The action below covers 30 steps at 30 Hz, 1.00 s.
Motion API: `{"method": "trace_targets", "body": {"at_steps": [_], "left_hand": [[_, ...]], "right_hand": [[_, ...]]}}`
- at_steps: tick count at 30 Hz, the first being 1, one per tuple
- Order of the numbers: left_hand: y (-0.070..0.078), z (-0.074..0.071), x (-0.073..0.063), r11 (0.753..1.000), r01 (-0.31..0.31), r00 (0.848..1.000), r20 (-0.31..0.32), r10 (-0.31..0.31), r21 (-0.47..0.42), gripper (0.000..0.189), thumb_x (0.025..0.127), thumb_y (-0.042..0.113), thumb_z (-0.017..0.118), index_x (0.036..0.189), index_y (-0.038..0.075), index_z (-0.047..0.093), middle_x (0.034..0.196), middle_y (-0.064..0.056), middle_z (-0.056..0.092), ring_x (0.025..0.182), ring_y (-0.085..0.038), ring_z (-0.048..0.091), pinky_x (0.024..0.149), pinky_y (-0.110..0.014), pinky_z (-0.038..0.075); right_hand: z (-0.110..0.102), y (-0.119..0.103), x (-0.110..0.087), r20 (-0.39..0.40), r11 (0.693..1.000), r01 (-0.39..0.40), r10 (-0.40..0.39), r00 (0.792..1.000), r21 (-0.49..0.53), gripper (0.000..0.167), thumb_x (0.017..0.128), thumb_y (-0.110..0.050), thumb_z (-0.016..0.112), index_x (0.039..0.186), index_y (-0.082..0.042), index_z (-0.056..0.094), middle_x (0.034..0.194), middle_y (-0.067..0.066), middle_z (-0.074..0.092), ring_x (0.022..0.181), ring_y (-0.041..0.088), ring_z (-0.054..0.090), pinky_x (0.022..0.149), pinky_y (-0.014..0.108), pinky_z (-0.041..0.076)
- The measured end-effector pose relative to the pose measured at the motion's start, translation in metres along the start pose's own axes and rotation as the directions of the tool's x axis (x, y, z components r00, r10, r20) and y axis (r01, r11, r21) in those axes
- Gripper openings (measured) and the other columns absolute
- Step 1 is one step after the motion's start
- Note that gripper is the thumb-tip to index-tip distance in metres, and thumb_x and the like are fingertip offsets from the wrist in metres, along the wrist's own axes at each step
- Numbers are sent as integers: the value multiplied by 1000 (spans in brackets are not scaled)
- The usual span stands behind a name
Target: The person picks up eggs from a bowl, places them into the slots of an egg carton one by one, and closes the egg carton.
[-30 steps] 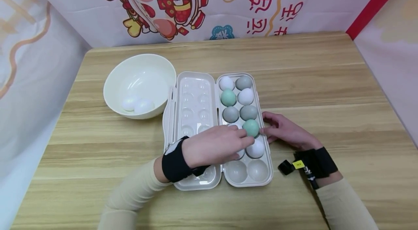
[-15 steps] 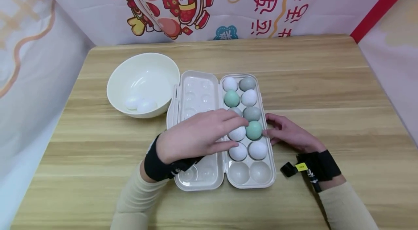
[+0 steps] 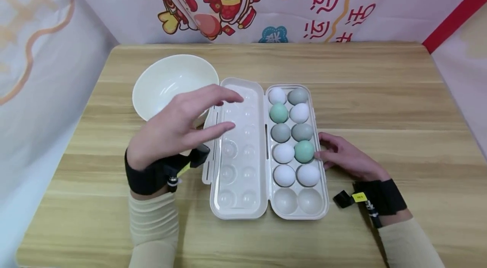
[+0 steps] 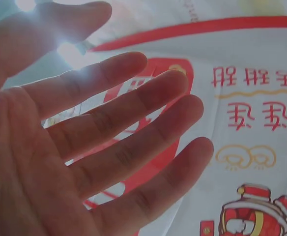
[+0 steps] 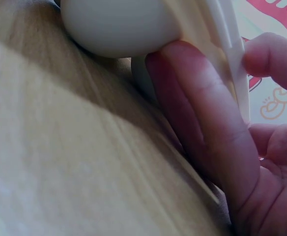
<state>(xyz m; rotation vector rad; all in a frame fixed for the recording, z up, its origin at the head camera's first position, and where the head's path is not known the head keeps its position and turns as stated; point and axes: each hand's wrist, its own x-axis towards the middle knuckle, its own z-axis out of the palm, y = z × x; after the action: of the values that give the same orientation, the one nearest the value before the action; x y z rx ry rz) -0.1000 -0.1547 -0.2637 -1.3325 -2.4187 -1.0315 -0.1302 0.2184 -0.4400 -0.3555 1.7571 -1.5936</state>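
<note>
My left hand (image 3: 179, 126) hovers between the bowl (image 3: 173, 63) and the left half of the egg carton (image 3: 237, 166), holding nothing. In the left wrist view its fingers are spread and nearly straight. My right hand (image 3: 348, 156) grips the carton's right edge; in the right wrist view the thumb (image 5: 271, 59) lies against the rim and fingers (image 5: 217, 113) curl under it. White eggs (image 3: 284, 175), grey eggs (image 3: 280, 132) and green eggs (image 3: 305, 151) fill the tray's upper cups. Two nearest cups (image 3: 285, 201) hold no egg. My hand hides the bowl's near part.
The carton lies opened flat on a wooden table (image 3: 380, 90), its lid half on the left, close to the bowl. Printed white cloth (image 3: 289, 6) stands behind the table, with more cloth at both sides.
My left hand has drawn away from the eggs, moving left and opening out toward the bowl. Another white egg in the tray is uncovered. My right hand stays on the carton's edge.
</note>
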Motion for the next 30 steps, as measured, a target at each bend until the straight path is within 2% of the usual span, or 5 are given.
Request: {"method": "trace_targets", "body": {"at_steps": [6, 12, 17, 22, 30], "left_hand": [[-14, -17, -8, 994, 111, 993, -50, -111, -1, 38, 83, -1, 72, 118, -6, 59, 116, -10, 63, 108, -16, 57, 89, -34, 48], [-43, -26, -18, 968, 248, 966, -63, -251, -40, 34, 86, -4, 68, 119, -3, 60, 115, -7, 63, 108, -19, 58, 89, -37, 49], [-68, -30, -27, 931, 350, 931, -70, -358, -107, 30, 90, -2, 64, 119, -2, 60, 113, -8, 62, 105, -18, 58, 90, -31, 49], [-87, -33, -35, 898, 417, 901, -68, -429, -140, 30, 92, 1, 63, 122, -1, 59, 114, -12, 62, 104, -22, 60, 87, -25, 48], [-109, -38, -50, 805, 541, 825, -27, -564, -244, 35, 94, 8, 61, 128, 0, 55, 121, -18, 58, 111, -25, 56, 91, -26, 46]], "right_hand": [[0, -1, -3, -14, 1000, 5, -5, 1000, -23, 60, 97, -10, 57, 146, 6, 26, 132, 24, 47, 105, 23, 61, 77, 42, 55], [1, -1, -1, 0, 1000, 3, -3, 1000, -9, 60, 98, -10, 56, 147, 6, 24, 135, 24, 44, 107, 23, 60, 78, 43, 54], [3, -2, 1, 9, 1000, 11, -11, 1000, -12, 60, 98, -9, 55, 146, 8, 24, 133, 25, 46, 105, 23, 61, 78, 42, 54], [4, -2, 1, 3, 1000, 11, -10, 1000, -18, 59, 98, -8, 55, 145, 10, 24, 130, 24, 48, 103, 22, 62, 77, 40, 55], [2, -1, 0, 7, 1000, 25, -25, 1000, -14, 58, 98, -7, 55, 144, 10, 25, 128, 21, 51, 102, 22, 62, 76, 39, 55]]}}
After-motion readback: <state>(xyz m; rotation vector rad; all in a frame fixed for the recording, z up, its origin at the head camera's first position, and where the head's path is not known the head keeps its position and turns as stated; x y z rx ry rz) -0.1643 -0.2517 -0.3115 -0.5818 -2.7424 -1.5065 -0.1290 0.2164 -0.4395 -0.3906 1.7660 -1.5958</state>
